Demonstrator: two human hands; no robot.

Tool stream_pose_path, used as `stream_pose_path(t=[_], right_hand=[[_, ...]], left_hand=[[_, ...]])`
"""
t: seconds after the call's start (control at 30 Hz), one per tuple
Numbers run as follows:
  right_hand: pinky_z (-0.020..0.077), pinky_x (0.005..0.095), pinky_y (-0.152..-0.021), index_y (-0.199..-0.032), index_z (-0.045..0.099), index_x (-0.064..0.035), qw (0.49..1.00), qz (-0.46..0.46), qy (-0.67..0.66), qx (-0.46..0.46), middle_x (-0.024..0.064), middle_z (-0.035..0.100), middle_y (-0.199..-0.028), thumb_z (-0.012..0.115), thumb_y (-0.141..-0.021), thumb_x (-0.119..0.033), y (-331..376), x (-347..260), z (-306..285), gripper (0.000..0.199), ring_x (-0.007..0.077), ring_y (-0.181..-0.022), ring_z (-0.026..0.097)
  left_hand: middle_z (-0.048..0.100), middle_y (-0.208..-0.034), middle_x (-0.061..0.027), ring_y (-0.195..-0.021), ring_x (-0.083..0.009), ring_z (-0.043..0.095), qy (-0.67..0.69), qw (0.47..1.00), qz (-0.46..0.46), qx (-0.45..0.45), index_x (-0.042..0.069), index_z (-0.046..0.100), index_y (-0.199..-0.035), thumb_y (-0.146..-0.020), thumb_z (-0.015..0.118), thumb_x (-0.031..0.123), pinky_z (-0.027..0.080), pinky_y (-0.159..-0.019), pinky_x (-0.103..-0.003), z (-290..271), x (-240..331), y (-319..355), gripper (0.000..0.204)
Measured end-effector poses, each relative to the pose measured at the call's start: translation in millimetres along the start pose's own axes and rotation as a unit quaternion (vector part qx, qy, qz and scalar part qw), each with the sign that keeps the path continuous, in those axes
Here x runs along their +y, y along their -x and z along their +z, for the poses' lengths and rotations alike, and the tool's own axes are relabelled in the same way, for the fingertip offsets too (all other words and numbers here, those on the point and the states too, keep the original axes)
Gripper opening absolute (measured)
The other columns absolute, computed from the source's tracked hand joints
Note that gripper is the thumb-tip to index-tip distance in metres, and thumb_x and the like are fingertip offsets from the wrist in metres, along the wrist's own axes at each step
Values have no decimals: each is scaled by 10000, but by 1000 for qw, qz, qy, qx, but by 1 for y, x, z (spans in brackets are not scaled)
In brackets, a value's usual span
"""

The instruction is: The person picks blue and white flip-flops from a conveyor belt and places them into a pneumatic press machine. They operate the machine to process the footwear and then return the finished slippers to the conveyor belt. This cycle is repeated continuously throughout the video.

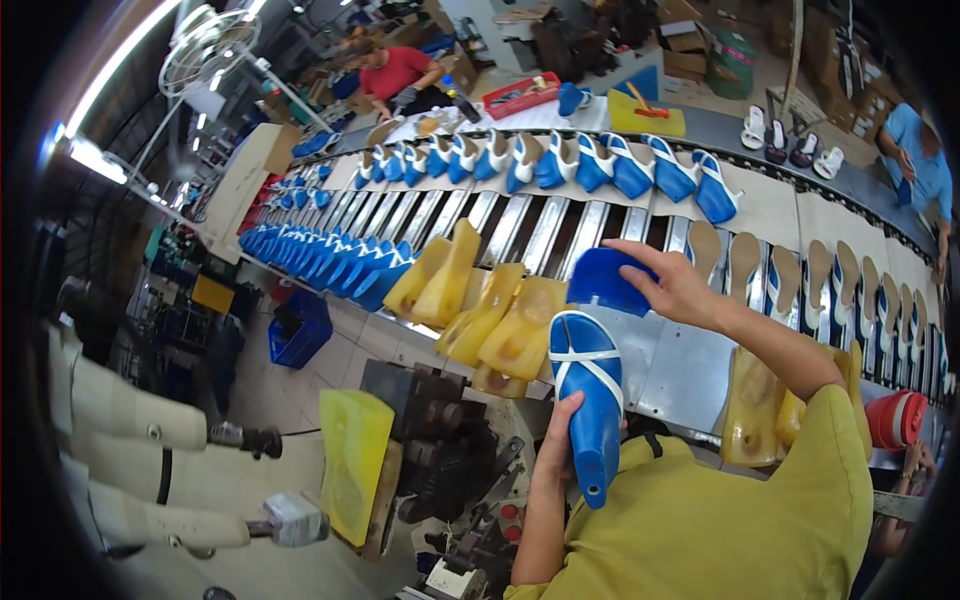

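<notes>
My left hand (558,440) is closed round a blue shoe last (594,400), its thumb along the side. White straps cross over the last, and its narrow end with a small hole points down toward me. My right hand (680,287) reaches across beyond the last, fingers and thumb at the edge of a dark blue scoop-like piece (605,282). This piece lies just past the last's upper end; its exact kind I cannot make out. The fingers behind the last are hidden.
A roller conveyor (510,235) carries rows of strapped blue lasts (632,168) and, at right, tan soles (785,278). Yellow translucent blocks (522,325) line its near edge. A machine with a yellow pad (355,460) stands left. Co-workers (400,75) are across the line.
</notes>
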State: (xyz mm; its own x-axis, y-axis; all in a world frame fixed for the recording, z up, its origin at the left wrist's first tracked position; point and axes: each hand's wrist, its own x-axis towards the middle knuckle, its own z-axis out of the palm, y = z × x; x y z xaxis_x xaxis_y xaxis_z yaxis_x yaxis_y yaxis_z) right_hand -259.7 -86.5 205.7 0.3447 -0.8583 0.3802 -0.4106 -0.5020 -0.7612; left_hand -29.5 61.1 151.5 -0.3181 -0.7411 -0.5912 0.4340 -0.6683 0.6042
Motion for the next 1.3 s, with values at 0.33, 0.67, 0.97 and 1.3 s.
stream_pose_path(t=[0.33, 0.67, 0.97, 1.3], right_hand=[[555, 405, -635, -1353, 552, -125, 973, -171, 60, -144, 184, 694, -829, 595, -947, -168, 3, -72, 49, 410, 346, -677, 687], [471, 364, -965, -1539, 297, -102, 972, -134, -159, -114, 170, 580, -1303, 663, -926, -233, -29, -136, 96, 726, 269, -1156, 603], [424, 455, -1029, -1334, 530, -98, 907, -322, -185, -198, 207, 476, -1373, 903, -613, -164, -33, -170, 119, 815, 387, -1265, 494], [491, 330, -875, -1151, 632, 12, 824, -393, -253, -322, 109, 585, -1105, 802, -772, -89, -148, -254, 216, 428, 228, -1031, 611]], left_hand=[[582, -1096, -193, -839, -273, 673, -41, 981, 191, -17, 9, 373, -1378, -873, 614, 443, 574, -717, -363, -7, -11, 68, 708], [567, -1211, -233, -1031, -349, 639, 190, 950, 247, 16, -7, 410, -1372, -851, 563, 610, 558, -833, -442, -3, -14, 81, 822], [475, -1420, -119, -1275, -292, 495, 423, 734, 531, 22, 117, 367, -1458, -874, 409, 758, 391, -1089, -471, -6, 78, 97, 867], [511, -1348, -80, -1256, -223, 470, 393, 618, 680, -35, 105, 465, -1388, -884, 440, 756, 305, -1145, -416, -91, 129, 100, 824]])
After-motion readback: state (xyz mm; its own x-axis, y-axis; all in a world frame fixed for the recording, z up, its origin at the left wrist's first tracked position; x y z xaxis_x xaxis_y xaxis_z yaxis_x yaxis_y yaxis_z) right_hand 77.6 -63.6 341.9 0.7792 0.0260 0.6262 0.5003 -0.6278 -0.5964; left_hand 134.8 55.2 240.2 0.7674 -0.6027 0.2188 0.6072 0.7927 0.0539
